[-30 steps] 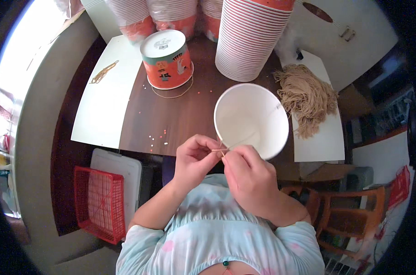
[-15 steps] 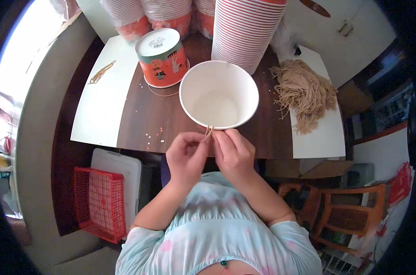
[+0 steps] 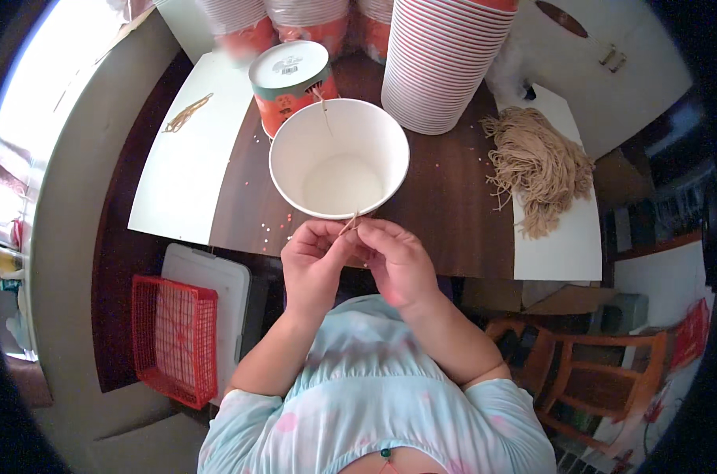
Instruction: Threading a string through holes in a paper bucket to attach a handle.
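A large white paper bucket (image 3: 295, 162) stands upright, its open top towards me, at the near middle of the table. At its near rim both my hands pinch a thin tan cord (image 3: 354, 220). My left hand (image 3: 315, 265) has thumb and forefinger closed on it; my right hand (image 3: 399, 265) pinches it from the other side. Fingers hide most of the cord. Another piece of cord (image 3: 324, 110) hangs over the bucket's far rim. Just behind, an upside-down orange and green printed bucket (image 3: 283, 107) is partly covered by the white one.
A tall stack of nested buckets (image 3: 445, 71) rises behind; bagged stacks (image 3: 311, 31) stand at the back. A heap of tan cords (image 3: 536, 162) lies at right, a small cord bundle (image 3: 187, 114) at left. Small bits (image 3: 265, 227) dot the table. Below left hangs a red basket (image 3: 175, 340).
The white bucket has shifted left, in front of the upside-down one. A cord now shows over its far rim. My hands stay pinched on the near cord, fingertips closer together.
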The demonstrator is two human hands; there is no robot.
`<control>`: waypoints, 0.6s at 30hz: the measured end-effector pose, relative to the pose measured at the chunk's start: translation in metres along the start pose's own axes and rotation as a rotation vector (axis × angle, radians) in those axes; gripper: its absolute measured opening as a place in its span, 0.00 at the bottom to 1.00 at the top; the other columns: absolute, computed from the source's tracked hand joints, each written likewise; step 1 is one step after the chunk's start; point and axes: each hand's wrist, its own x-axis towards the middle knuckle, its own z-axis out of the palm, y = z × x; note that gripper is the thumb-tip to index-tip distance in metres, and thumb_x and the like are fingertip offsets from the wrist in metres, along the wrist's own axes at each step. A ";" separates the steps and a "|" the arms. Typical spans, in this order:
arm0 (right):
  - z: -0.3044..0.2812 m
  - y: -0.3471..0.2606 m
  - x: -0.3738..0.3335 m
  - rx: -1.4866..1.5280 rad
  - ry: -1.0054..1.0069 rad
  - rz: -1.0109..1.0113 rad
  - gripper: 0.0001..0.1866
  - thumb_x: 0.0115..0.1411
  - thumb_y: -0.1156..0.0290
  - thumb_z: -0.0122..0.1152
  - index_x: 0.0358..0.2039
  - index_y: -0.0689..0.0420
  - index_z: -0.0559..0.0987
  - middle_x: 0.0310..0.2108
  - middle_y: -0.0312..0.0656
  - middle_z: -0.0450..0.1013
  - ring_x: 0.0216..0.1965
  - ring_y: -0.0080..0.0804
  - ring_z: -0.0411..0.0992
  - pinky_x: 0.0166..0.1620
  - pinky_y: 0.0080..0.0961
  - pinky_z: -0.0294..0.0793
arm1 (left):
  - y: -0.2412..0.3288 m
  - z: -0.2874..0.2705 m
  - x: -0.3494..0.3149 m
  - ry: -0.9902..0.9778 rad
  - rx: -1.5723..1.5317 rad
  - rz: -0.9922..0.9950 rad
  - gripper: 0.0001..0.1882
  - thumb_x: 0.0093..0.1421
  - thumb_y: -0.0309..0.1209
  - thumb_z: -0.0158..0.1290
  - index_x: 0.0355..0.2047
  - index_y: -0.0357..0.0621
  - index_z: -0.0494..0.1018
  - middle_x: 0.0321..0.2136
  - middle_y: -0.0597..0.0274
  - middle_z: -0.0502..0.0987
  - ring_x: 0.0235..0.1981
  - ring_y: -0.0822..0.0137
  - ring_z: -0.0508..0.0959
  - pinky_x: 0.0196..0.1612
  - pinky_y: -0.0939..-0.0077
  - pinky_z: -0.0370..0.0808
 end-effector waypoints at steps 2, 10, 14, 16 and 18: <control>0.001 0.003 0.002 0.172 0.001 0.034 0.09 0.61 0.69 0.56 0.38 0.60 0.80 0.35 0.39 0.78 0.36 0.25 0.75 0.43 0.24 0.75 | 0.001 0.000 0.000 0.027 0.009 0.016 0.05 0.58 0.20 0.56 0.34 0.32 0.71 0.31 0.58 0.79 0.30 0.74 0.78 0.34 0.80 0.78; 0.000 -0.002 -0.002 0.042 0.022 0.094 0.14 0.63 0.64 0.51 0.42 0.59 0.78 0.39 0.38 0.76 0.43 0.28 0.73 0.48 0.29 0.69 | 0.005 0.003 -0.009 0.045 0.434 0.269 0.05 0.58 0.19 0.55 0.35 0.32 0.72 0.31 0.61 0.79 0.30 0.78 0.77 0.32 0.85 0.76; 0.000 0.001 -0.001 0.172 -0.036 0.114 0.15 0.63 0.63 0.51 0.44 0.57 0.78 0.43 0.37 0.75 0.44 0.26 0.72 0.50 0.29 0.68 | -0.002 0.000 -0.008 0.073 0.474 0.266 0.05 0.56 0.18 0.56 0.34 0.33 0.74 0.30 0.60 0.79 0.30 0.78 0.78 0.31 0.86 0.75; 0.002 0.000 -0.002 0.186 -0.016 0.119 0.15 0.64 0.63 0.51 0.45 0.57 0.78 0.43 0.36 0.75 0.44 0.26 0.72 0.50 0.28 0.67 | -0.006 -0.004 -0.006 0.048 0.619 0.365 0.06 0.53 0.16 0.58 0.32 0.35 0.75 0.29 0.57 0.80 0.30 0.73 0.79 0.30 0.83 0.75; 0.003 0.001 -0.003 0.200 0.004 0.124 0.15 0.64 0.62 0.51 0.45 0.56 0.77 0.44 0.36 0.75 0.44 0.25 0.72 0.50 0.28 0.67 | -0.005 -0.003 -0.003 0.045 0.699 0.447 0.07 0.51 0.16 0.58 0.32 0.36 0.76 0.29 0.55 0.79 0.30 0.70 0.80 0.30 0.81 0.76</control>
